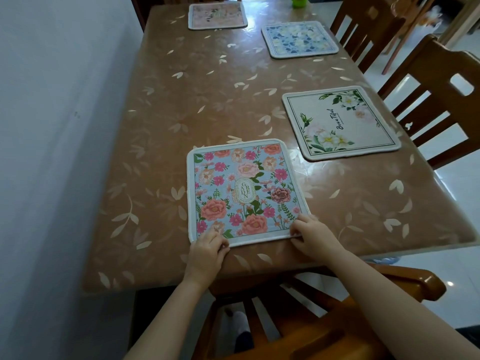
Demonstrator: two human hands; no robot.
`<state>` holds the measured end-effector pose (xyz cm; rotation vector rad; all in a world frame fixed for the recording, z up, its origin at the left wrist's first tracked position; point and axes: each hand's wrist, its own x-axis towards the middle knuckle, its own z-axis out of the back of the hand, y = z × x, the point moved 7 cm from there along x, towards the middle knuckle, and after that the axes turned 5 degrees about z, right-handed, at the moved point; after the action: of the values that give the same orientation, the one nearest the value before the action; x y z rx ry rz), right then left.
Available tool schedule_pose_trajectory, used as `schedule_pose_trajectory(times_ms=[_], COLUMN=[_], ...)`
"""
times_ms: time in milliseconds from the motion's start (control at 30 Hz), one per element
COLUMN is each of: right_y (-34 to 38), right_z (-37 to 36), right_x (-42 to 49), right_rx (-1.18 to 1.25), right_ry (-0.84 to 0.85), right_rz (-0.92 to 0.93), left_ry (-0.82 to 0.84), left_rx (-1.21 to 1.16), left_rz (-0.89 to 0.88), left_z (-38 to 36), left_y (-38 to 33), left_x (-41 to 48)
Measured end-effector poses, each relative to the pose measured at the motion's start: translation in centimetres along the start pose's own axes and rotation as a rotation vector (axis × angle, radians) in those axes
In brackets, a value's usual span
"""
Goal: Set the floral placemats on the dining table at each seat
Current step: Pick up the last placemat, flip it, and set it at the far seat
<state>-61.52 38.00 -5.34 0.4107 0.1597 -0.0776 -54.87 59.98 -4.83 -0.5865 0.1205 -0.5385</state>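
Two hands hold the near edge of the pink-flowered placemat (pixel 244 190): the left hand (pixel 206 252) is pinched on its near left corner, the right hand (pixel 313 239) on its near right corner, the two set apart by the mat's width. This mat lies flat on the table (pixel 161 131), stretching straight away from both hands, slightly skewed to the table edge; neither hand is nearer. Squaring it likely means a small twist. Beyond the right hand sits a white placemat (pixel 340 123), farther off a blue placemat (pixel 300 38), and ahead, farthest, a pale pink placemat (pixel 217 15). Chairs (pixel 428 100) stand to the right.
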Motion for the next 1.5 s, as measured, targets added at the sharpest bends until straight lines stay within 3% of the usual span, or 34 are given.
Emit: schedule_pose_trajectory(times_ms=[400, 667, 1500], right_y=[0.36, 0.83, 0.77], right_z=[-0.39, -0.59, -0.76], right_x=[-0.47, -0.56, -0.36], right_rx=[0.005, -0.068, -0.021], right_ry=[0.009, -0.022, -0.044], right_rz=[0.013, 0.134, 0.141], left_ry=[-0.001, 0.029, 0.03], left_rx=[0.002, 0.035, 0.004], left_rz=[0.065, 0.069, 0.081], left_z=[-0.23, -0.7, -0.59], left_y=[0.69, 0.67, 0.75], left_x=[-0.59, -0.65, -0.64])
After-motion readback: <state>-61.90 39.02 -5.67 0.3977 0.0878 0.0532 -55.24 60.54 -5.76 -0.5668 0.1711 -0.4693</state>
